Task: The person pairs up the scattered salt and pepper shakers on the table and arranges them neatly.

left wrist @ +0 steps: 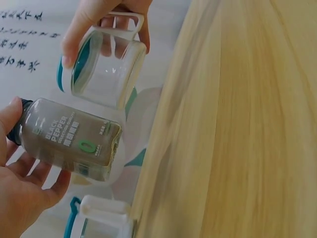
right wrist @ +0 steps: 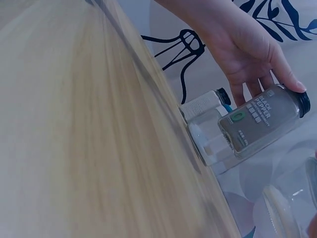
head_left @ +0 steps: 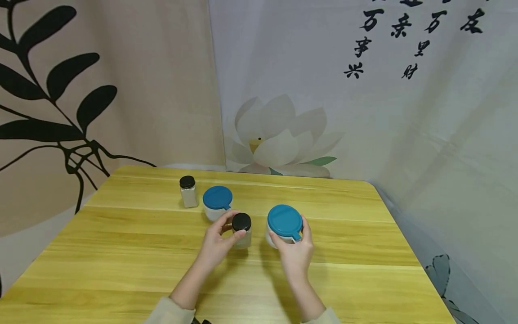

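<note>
Reaches 2 forearms forward from the bottom edge over the wooden table, with pale sleeves around the lower part. Slants the left hand forward and to the right; points the right hand nearly straight ahead. Has the 2 palms facing inward, with thumbs on the near side.

With the left hand, holds the pepper bottle near its black cap between thumb and fingers, spread only about as wide as the cap. With the right hand, grips the large jar around its blue lid, spread wider, with the thumb at the left and fingers at the right, near the white handle. Cannot tell whether to call those fingers through the handle or beside it. Has bottle and jar roughly upright, apart from each other, just above the table.

Beyond the left hand, has the 2nd jar, also blue-lidded, on the table, partly hidden by the fingers. Farther left, near that jar, has the 2nd bottle, black-capped and upright.
</note>
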A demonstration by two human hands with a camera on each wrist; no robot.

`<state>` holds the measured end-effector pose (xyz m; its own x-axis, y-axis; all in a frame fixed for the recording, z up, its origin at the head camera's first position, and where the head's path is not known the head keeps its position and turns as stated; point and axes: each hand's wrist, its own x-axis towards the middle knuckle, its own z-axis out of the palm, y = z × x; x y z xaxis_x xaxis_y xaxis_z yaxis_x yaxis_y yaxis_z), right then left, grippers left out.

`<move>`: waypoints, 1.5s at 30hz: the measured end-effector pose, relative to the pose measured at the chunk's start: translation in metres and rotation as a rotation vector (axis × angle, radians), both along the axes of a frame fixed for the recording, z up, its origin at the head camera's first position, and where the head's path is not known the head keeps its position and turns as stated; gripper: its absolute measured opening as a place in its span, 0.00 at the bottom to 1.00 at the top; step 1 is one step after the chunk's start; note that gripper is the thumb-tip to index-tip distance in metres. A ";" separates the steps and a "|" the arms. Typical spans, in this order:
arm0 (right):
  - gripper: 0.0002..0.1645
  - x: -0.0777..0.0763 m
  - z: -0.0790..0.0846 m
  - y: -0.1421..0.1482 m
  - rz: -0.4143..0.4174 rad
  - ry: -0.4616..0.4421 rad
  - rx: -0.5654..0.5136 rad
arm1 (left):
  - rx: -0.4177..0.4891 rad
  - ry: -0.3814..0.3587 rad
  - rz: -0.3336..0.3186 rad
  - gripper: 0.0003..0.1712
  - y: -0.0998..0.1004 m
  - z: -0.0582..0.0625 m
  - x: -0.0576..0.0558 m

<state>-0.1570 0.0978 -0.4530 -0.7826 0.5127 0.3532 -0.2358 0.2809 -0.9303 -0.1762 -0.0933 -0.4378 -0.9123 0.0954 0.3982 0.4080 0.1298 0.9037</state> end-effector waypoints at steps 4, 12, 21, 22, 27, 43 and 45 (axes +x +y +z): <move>0.52 0.002 -0.001 0.005 -0.007 -0.002 -0.006 | 0.018 0.011 -0.021 0.27 0.008 -0.001 -0.002; 0.51 0.005 -0.004 0.019 -0.060 -0.009 0.007 | 0.049 -0.031 -0.057 0.26 0.021 -0.001 -0.002; 0.51 0.009 -0.005 0.031 -0.133 -0.028 0.038 | 0.042 -0.039 -0.089 0.27 0.034 -0.003 -0.002; 0.51 0.010 -0.005 0.032 -0.142 -0.026 0.041 | 0.043 -0.041 -0.092 0.27 0.035 -0.003 -0.002; 0.50 0.012 -0.006 0.040 -0.168 -0.015 0.046 | 0.030 -0.051 -0.099 0.27 0.043 0.002 0.001; 0.52 0.022 -0.008 0.061 -0.242 -0.046 0.022 | 0.008 -0.022 -0.161 0.28 0.064 -0.010 -0.002; 0.52 0.022 -0.008 0.063 -0.252 -0.048 0.024 | 0.015 -0.031 -0.168 0.28 0.066 -0.009 -0.001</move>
